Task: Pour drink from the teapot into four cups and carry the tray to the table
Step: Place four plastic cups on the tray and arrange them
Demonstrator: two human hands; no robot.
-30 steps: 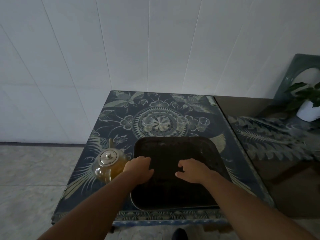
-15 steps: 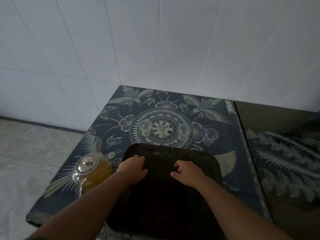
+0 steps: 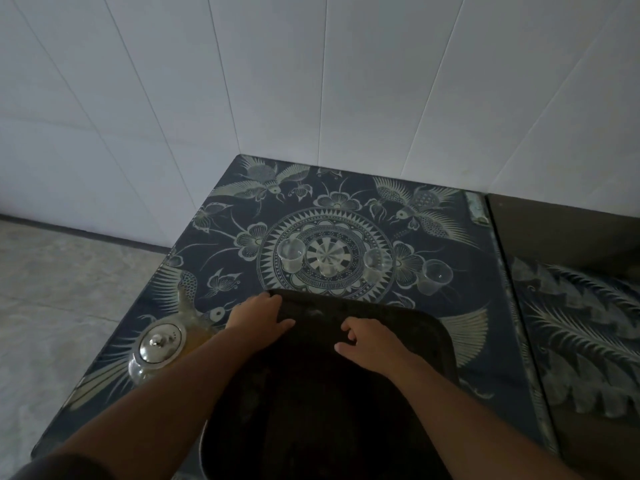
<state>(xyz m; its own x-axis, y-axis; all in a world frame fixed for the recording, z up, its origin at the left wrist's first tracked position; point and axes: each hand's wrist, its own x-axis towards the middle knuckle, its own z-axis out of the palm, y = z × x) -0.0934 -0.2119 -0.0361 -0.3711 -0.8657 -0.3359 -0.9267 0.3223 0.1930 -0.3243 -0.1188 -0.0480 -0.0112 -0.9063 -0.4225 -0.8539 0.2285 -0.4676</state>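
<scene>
Both hands flat on the tray; no pouring done yet.

Our left hand [image 3: 259, 318] lies palm down on the tray [image 3: 408, 327] at its far left corner, fingers [image 3: 273, 303] spread and loose over the rim, gripping nothing that we can see. Our right hand [image 3: 369, 344] rests on the tray floor just beside it, fingers loosely curled, thumb out, also holding nothing. The tray sits at the near edge of the tabletop [image 3: 460, 244] and looks bare. The teapot [image 3: 159, 344], amber drink inside, lid on, stands near the left edge, partly behind our left forearm. Four clear cups [image 3: 291, 254] stand in a row mid-tabletop, just past the tray's far rim; they look empty. We judge everything is left: cups onto the tray, four pours, then the carry.
</scene>
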